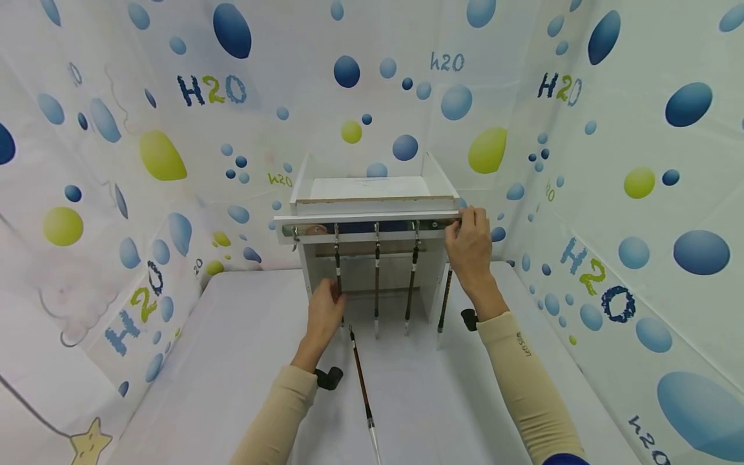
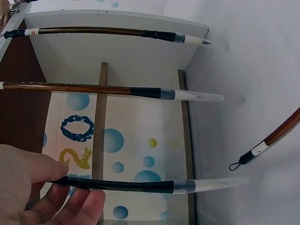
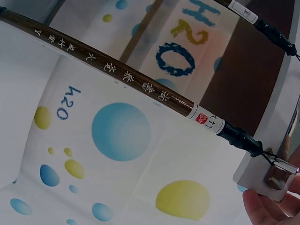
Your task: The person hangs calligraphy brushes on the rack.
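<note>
A calligraphy brush (image 2: 126,185) with a dark handle and pale tip hangs from the rail's second hook from the left. Around its handle, my left hand (image 1: 325,313) pinches with thumb and fingers. At the rail's right end, my right hand (image 1: 473,248) grips the front rail (image 1: 366,236) of a white wooden rack, beside the hook of the rightmost brush (image 3: 140,84). More brushes hang between the hands, among them a middle brush (image 1: 377,278) and another brush (image 1: 411,284). The leftmost hook (image 1: 294,239) holds no brush.
A loose brush (image 1: 361,374) lies on the white tabletop (image 1: 244,361) in front of the rack, its cord loop toward the rack. An open white tray (image 1: 372,187) tops the rack. Walls printed with dots (image 1: 456,102) enclose the table.
</note>
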`<state>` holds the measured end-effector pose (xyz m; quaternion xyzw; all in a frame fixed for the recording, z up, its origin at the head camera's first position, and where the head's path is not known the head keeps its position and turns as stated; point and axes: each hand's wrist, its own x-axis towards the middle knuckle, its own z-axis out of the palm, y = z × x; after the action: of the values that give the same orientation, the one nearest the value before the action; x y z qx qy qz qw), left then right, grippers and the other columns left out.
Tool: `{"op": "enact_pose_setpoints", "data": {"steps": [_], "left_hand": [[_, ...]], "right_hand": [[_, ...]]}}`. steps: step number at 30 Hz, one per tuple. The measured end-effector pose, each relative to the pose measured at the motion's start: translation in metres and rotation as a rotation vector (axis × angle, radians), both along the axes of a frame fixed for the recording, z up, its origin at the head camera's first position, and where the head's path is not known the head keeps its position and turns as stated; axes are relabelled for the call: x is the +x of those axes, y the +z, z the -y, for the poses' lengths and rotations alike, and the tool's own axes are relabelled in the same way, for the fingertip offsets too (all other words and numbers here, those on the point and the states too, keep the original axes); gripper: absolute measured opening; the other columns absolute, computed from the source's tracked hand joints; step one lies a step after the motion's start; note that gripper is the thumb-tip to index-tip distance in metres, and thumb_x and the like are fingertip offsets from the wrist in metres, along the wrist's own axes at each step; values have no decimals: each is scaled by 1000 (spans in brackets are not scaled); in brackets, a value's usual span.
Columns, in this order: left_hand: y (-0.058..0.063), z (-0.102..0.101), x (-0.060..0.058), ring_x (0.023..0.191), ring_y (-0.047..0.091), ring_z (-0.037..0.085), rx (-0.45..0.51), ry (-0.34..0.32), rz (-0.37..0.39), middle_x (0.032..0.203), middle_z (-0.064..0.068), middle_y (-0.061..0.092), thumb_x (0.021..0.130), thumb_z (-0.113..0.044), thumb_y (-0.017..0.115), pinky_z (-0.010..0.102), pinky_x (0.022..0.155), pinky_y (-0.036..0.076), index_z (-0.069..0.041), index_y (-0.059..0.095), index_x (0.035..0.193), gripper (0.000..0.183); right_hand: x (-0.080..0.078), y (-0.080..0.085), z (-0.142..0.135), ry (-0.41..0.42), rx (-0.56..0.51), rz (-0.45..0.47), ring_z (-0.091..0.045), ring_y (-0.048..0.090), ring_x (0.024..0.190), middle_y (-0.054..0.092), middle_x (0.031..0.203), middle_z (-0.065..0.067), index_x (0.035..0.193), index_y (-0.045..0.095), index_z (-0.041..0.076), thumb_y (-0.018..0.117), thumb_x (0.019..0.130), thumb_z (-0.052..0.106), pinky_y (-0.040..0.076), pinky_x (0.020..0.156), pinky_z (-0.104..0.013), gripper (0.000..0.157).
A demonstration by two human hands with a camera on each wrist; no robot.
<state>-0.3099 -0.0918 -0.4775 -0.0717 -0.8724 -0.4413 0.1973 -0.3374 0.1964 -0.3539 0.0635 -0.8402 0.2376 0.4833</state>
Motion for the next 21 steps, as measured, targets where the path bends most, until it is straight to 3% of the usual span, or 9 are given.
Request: {"op": "enact_pose_setpoints", "data": {"steps": [21], "left_hand": [[5, 1, 1, 94, 64, 30, 0, 13, 12, 103, 18, 66, 90, -7, 65, 43, 78, 54, 2, 58, 122, 33]], "right_hand": [[-3, -2, -1, -6, 12, -21, -40, 60, 91, 57, 106, -27, 115, 60, -11, 56, 92, 2, 56, 78, -46, 26]]}}
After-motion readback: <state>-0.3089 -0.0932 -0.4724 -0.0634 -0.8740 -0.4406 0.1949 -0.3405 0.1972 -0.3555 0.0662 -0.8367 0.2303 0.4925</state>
